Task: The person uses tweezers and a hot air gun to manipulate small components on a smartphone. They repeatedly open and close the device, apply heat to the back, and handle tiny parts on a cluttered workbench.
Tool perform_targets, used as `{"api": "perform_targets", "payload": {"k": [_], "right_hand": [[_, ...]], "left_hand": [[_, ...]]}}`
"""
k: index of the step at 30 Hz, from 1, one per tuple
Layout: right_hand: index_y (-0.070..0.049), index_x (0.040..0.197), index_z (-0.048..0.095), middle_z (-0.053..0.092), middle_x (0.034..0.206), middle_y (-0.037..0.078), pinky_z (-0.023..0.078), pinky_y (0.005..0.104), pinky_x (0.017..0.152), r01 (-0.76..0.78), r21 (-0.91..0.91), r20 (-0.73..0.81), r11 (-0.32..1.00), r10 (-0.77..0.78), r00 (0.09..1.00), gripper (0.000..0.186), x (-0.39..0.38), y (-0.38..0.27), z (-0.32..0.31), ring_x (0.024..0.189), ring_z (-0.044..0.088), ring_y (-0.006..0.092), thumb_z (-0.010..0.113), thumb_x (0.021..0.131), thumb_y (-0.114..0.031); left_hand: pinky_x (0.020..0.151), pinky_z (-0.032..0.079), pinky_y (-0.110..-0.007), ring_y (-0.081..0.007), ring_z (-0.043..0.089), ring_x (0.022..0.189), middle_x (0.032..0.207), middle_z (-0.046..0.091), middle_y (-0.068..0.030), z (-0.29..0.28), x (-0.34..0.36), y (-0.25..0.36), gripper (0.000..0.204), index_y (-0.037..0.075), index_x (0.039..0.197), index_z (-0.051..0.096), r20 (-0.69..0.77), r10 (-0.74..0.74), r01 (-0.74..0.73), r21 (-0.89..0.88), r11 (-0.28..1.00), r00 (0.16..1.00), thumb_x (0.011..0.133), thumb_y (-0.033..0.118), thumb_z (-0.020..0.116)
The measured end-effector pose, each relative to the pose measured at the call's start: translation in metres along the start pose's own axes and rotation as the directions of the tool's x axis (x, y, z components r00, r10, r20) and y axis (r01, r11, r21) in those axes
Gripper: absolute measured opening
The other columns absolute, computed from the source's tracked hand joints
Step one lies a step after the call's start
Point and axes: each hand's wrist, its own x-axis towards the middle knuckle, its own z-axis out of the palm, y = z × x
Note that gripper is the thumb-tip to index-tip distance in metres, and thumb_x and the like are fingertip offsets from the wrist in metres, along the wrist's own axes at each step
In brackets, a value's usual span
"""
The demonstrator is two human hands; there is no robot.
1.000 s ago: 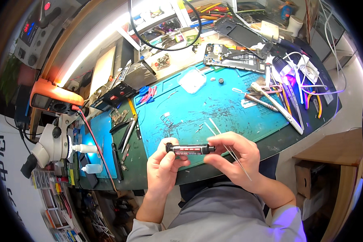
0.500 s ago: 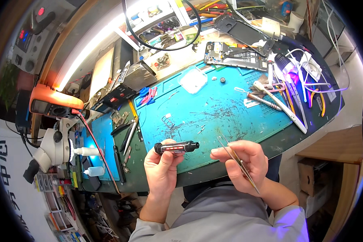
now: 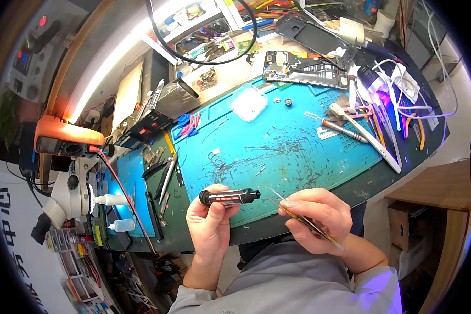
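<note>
My left hand (image 3: 209, 225) grips a short black cylinder (image 3: 229, 197) with a narrower stepped tip and a printed label; its kind is not clear. It lies almost level above the mat's near edge, its tip pointing right. In my right hand (image 3: 322, 220) is a pair of metal tweezers (image 3: 309, 222), held between thumb and fingers. Their two points are apart and aim up and left, a short way from the cylinder's tip without touching it. Beneath lies a blue work mat (image 3: 293, 136), scratched and marked, with small metal bits (image 3: 260, 170) on it.
A clear plastic tray (image 3: 248, 103) sits at the mat's far side. An opened phone (image 3: 303, 69) lies behind it. To the right are a white brush-like tool (image 3: 366, 138), pliers (image 3: 416, 131) and cables. An orange multimeter (image 3: 70, 137) and a microscope part (image 3: 78, 186) stand left.
My right hand has turned, so the tweezers lie flatter and their points have swung left toward the cylinder's tip. The left hand keeps its hold almost unmoved.
</note>
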Motion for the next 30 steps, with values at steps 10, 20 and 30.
{"api": "perform_targets", "payload": {"k": [10, 20, 30], "right_hand": [[0.001, 0.12, 0.073, 0.076, 0.108, 0.017, 0.063, 0.0327, 0.072, 0.0, -0.014, -0.009, 1.0, 0.0, 1.0, 0.039, 0.0006, 0.0, 0.0006, 0.089, 0.077, 0.0258, 0.083, 0.082, 0.004], [0.0, 0.12, 0.073, 0.076, 0.108, 0.016, 0.064, 0.0331, 0.072, -0.01, -0.015, 0.002, 1.0, 0.011, 1.0, 0.039, 0.001, -0.0008, 0.0, 0.09, 0.077, 0.0262, 0.083, 0.082, 0.004], [0.0, 0.12, 0.073, 0.076, 0.108, 0.016, 0.064, 0.033, 0.072, -0.012, -0.011, 0.003, 1.0, 0.012, 1.0, 0.039, 0.0007, -0.0002, 0.0006, 0.09, 0.077, 0.0262, 0.083, 0.083, 0.004]], "left_hand": [[0.083, 0.068, -0.027, -0.019, 0.077, 0.094, 0.109, 0.075, -0.0145, 0.0071, 0.0006, 0.0006, 0.034, -0.009, 0.125, 0.065, -0.027, 0.021, -0.02, 0.027, 0.999, 0.999, 0.101, 0.013, 0.074], [0.083, 0.068, -0.028, -0.0197, 0.077, 0.096, 0.111, 0.075, -0.0142, 0.0061, 0.0002, 0.0004, 0.035, -0.008, 0.125, 0.066, -0.023, 0.009, -0.009, 0.022, 1.0, 1.0, 0.099, 0.013, 0.076], [0.087, 0.068, -0.032, -0.0217, 0.076, 0.1, 0.114, 0.074, -0.0138, 0.0023, -0.0003, 0.0009, 0.033, -0.008, 0.124, 0.067, 0.0, -0.004, 0.004, 0.009, 1.0, 1.0, 0.099, 0.012, 0.076]]}}
